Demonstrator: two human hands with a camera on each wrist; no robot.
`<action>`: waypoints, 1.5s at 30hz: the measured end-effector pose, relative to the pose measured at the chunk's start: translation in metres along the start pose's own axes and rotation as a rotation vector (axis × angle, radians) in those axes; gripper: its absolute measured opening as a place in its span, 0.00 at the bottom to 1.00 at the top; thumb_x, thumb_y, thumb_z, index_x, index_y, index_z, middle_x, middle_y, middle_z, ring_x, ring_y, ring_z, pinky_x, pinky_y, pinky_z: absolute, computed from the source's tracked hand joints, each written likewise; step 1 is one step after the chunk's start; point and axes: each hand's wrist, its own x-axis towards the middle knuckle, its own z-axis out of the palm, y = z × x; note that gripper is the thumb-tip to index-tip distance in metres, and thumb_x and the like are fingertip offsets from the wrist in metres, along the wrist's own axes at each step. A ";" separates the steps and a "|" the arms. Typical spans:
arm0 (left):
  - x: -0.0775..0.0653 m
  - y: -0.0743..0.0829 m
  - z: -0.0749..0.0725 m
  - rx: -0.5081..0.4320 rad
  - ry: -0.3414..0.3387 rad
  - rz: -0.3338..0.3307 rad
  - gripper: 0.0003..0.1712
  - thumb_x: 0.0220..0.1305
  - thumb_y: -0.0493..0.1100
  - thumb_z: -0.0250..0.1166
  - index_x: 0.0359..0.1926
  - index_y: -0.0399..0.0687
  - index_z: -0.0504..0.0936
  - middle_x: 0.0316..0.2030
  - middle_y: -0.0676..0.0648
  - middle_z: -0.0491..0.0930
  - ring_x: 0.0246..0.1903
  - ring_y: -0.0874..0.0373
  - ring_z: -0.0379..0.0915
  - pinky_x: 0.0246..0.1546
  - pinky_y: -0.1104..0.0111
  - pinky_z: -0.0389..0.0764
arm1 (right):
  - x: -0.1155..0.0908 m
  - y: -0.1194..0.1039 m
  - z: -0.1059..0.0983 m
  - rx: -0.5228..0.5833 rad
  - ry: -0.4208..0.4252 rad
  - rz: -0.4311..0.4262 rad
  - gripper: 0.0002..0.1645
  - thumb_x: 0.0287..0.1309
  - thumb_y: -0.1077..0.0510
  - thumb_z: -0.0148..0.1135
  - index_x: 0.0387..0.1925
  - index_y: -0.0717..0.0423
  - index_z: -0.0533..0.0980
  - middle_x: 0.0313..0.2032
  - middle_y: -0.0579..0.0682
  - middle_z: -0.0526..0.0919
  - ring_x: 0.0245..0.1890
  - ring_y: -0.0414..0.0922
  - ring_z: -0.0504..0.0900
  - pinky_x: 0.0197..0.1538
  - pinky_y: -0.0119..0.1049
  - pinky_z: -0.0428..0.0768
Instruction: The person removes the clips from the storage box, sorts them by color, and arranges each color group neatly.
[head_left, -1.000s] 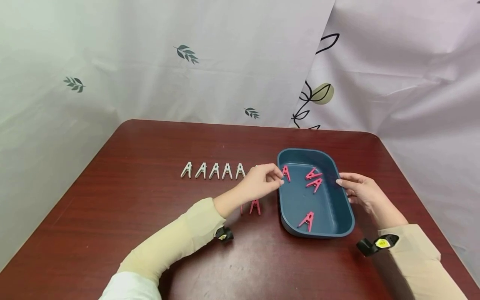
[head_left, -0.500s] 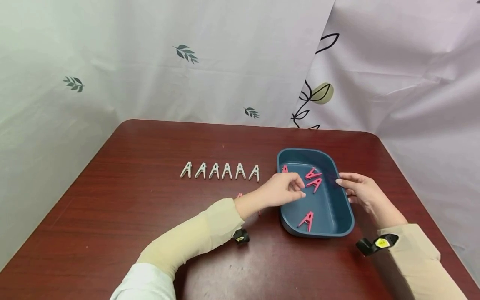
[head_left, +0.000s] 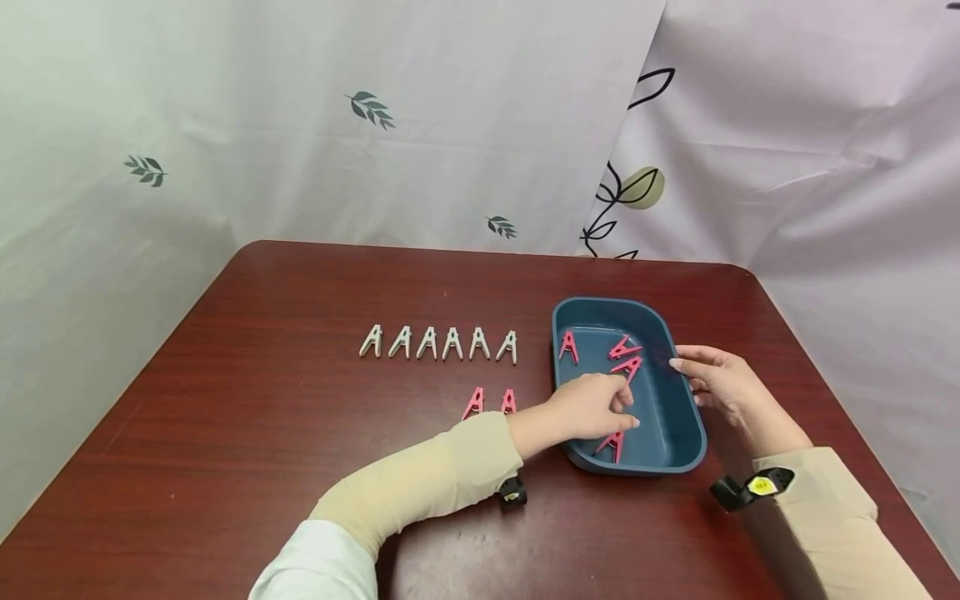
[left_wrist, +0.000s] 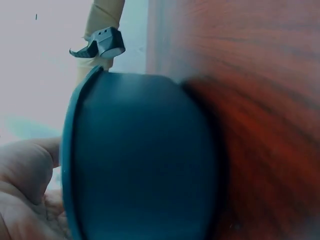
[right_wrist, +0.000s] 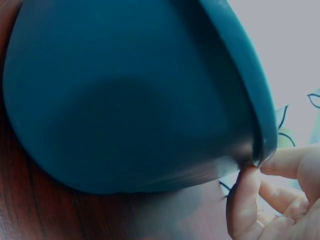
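A blue plastic bin [head_left: 652, 465] stands on the right of the table with several pink spring clips inside, one of them [head_left: 568, 347] by its left wall. My left hand [head_left: 585, 406] hovers over the bin with bent fingers, thumb and index apart, nothing seen between them. It partly covers the front pink clip [head_left: 613, 448]. In the left wrist view, my palm [left_wrist: 25, 175] shows beyond the bin's wall [left_wrist: 145, 160]. My right hand [head_left: 723, 383] pinches the bin's right rim; the right wrist view shows the thumb and fingers [right_wrist: 245, 195] at that rim.
Several white spring clips [head_left: 452, 343] stand in a row left of the bin. Two pink clips [head_left: 474, 403] lie nearer, partly behind my left sleeve [head_left: 442, 467]. The brown table [head_left: 262, 375] ends at a hanging white curtain [head_left: 420, 167].
My left hand has moved from the bin's left edge rightward and nearer over its middle, uncovering the left pink clip and the last white clip. My right hand stays on the rim.
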 end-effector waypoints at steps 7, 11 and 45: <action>-0.003 0.009 0.016 0.309 0.028 -0.084 0.17 0.58 0.61 0.65 0.43 0.61 0.79 0.34 0.60 0.79 0.32 0.69 0.74 0.27 0.73 0.74 | 0.001 -0.001 0.000 0.061 -0.008 -0.001 0.07 0.61 0.53 0.62 0.33 0.33 0.76 0.23 0.35 0.82 0.22 0.34 0.79 0.26 0.30 0.80; -0.002 0.011 0.022 0.430 0.017 -0.114 0.17 0.56 0.64 0.64 0.38 0.61 0.79 0.30 0.59 0.78 0.31 0.66 0.74 0.27 0.70 0.75 | 0.000 -0.002 0.000 0.044 -0.009 -0.007 0.05 0.61 0.53 0.61 0.37 0.36 0.76 0.24 0.35 0.82 0.22 0.34 0.79 0.26 0.30 0.80; 0.001 0.011 0.026 0.380 0.054 -0.044 0.11 0.57 0.52 0.67 0.32 0.56 0.74 0.20 0.57 0.72 0.21 0.65 0.68 0.16 0.73 0.67 | 0.000 0.002 0.000 0.100 -0.031 -0.002 0.09 0.62 0.54 0.61 0.32 0.32 0.76 0.24 0.36 0.83 0.22 0.35 0.80 0.25 0.29 0.79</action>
